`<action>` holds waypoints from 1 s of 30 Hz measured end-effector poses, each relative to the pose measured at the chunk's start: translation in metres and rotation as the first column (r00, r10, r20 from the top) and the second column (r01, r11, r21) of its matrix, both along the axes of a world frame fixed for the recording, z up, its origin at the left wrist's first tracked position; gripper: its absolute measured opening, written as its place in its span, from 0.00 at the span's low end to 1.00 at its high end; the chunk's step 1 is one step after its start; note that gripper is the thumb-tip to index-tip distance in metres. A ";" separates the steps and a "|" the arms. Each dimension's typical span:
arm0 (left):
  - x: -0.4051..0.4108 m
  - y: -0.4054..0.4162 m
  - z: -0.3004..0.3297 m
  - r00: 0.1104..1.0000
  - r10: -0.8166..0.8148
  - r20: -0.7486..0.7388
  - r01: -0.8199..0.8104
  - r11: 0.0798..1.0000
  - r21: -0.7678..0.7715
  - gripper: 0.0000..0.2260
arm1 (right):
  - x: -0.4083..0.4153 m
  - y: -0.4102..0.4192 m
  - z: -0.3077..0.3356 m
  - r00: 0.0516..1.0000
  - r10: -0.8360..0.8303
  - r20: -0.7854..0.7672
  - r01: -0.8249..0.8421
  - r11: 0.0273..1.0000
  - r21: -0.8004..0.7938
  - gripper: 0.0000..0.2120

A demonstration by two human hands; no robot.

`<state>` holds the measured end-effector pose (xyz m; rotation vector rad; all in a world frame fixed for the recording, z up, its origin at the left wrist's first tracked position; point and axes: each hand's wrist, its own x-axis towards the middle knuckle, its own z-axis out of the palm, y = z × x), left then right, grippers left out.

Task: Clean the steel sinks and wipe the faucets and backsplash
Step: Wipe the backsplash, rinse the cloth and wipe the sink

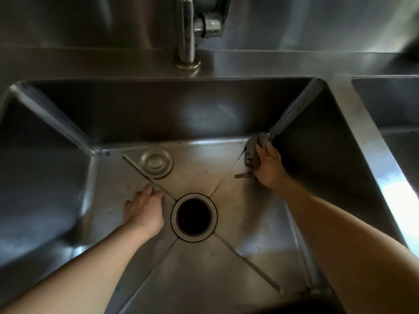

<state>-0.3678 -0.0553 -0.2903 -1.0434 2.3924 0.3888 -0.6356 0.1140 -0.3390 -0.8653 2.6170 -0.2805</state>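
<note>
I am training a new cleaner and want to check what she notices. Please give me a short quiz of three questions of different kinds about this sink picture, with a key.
1. True or false: the right hand holds a grey cloth at the far right corner of the sink floor.
2. Multiple choice: where does the left hand rest?
A. on the faucet
B. flat on the sink floor, left of the open drain
C. on the round stopper
3. Fill in: the round stopper lies on the sink floor near the far ____ corner.

Key: 1 true; 2 B; 3 left.
</note>
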 end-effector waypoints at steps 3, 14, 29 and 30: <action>-0.001 0.001 0.002 0.999 -0.013 0.033 0.013 1.000 0.001 0.27 | 0.034 -0.001 0.002 0.996 0.059 0.068 -0.050 0.991 -0.124 0.31; 0.011 0.007 0.011 1.000 0.012 0.021 -0.014 0.991 0.135 0.29 | 0.130 0.002 0.025 0.836 0.543 0.077 -0.537 0.839 -0.088 0.20; 0.054 0.016 0.022 0.989 -0.028 0.142 0.003 0.985 0.173 0.30 | 0.169 0.038 0.060 0.968 0.078 0.236 -0.174 0.893 0.416 0.44; 0.055 0.015 0.022 0.990 -0.032 0.139 0.007 0.985 0.172 0.30 | 0.180 0.030 0.060 0.959 0.124 0.255 -0.225 0.880 0.419 0.44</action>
